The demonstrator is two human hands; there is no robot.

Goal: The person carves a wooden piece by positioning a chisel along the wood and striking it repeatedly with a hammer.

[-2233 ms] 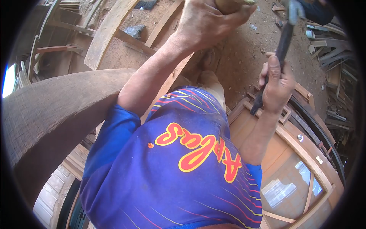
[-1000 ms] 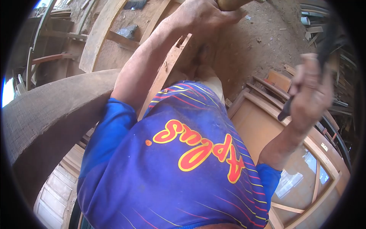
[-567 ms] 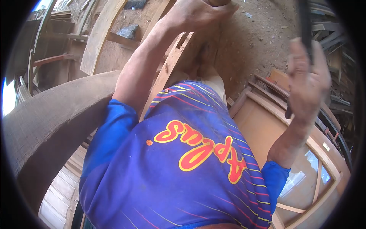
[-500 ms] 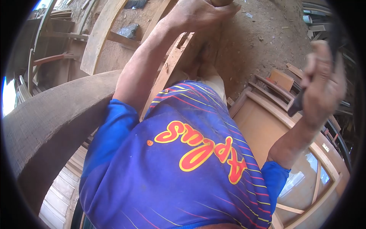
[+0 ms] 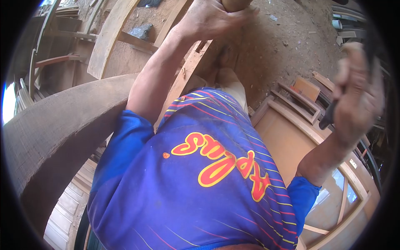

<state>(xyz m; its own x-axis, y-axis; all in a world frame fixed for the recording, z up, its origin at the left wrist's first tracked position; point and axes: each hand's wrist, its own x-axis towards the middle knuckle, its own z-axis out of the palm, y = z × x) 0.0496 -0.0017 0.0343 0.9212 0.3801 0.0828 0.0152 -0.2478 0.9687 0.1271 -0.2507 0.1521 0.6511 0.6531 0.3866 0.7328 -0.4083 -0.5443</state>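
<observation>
The right hand (image 5: pixel 359 93) is wrapped around the dark handle of the hammer (image 5: pixel 328 116), with the butt end projecting below the fist. Relative to the preceding views, the right hand has moved outward, toward the right edge of the view. The hammer head, visible about two seconds ago, cannot now be made out against the dark border. Motion blur on the hand suggests that the hammer is mid-swing, well apart from the left hand (image 5: pixel 210 20).

The left hand stays near its former position at the top edge, fingers closed around a rounded wooden piece (image 5: pixel 236 4); the upper part of this piece is out of frame. The steady grip suggests that the piece is being held in place. A thick curved timber (image 5: pixel 62 110) lies beside the left arm; a framed panel (image 5: pixel 283 133) lies below the hammer.
</observation>
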